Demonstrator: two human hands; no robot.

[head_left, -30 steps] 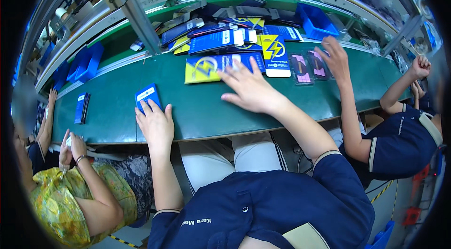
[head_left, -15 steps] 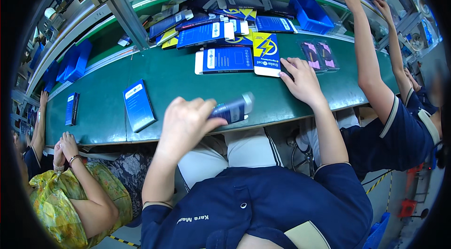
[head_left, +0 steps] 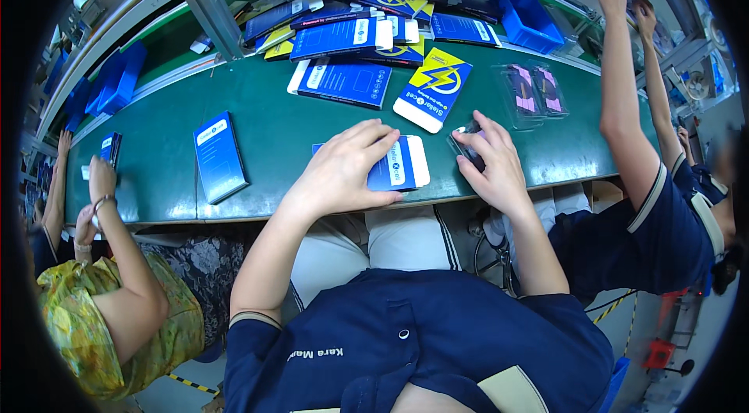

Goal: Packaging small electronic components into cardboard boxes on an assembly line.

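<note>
My left hand [head_left: 347, 167] is closed over a blue-and-white cardboard box [head_left: 390, 165] lying flat near the table's front edge. The thumb lies along its near side, and a white end flap sticks out toward the right. My right hand [head_left: 495, 167] grips a clear plastic pack [head_left: 465, 141] with dark contents, partly hidden under its fingers. Just beyond my hands, a yellow-and-blue box [head_left: 435, 89] lies aslant. Left of it rests another blue box [head_left: 343, 83] with a white flap. Two clear packs with dark-and-pink contents [head_left: 534, 92] lie to the right.
Several blue and yellow boxes [head_left: 335, 35] are heaped at the back beside a blue bin [head_left: 527, 19]. A lone blue box [head_left: 220, 157] lies on the green table [head_left: 273, 140] at left. Co-workers sit on both sides, one handling a small box [head_left: 111, 149], another reaching toward the back.
The box in my left hand was tilted up and now lies flat. My right hand has moved nearer and holds a clear pack. The yellow-and-blue box has turned. The left co-worker's hands have parted.
</note>
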